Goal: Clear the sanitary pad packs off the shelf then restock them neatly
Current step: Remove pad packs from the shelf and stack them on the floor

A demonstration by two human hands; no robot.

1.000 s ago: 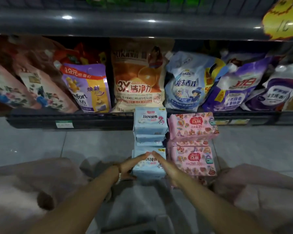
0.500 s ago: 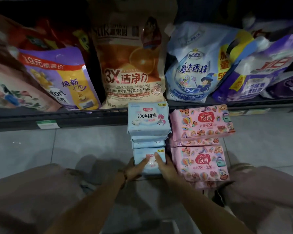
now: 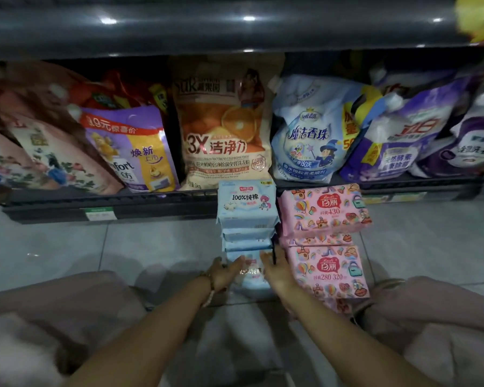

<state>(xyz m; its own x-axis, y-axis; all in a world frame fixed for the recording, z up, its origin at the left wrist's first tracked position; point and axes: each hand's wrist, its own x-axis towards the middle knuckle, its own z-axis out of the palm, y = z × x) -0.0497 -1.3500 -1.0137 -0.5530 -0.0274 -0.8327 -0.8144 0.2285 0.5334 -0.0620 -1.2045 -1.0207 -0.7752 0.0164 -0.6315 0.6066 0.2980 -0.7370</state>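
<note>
Near blue pack (image 3: 250,277) flat on floor, long axis pointing away; left hand (image 3: 226,272) and right hand (image 3: 277,273) pressed against opposite sides.

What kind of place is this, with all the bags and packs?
Most likely a shop aisle. Refill bags of laundry soap, like the orange bag, stand in a row on a low dark shelf with a price tag on its edge. Blue packs and pink packs sit stacked on the tiled floor.
</note>
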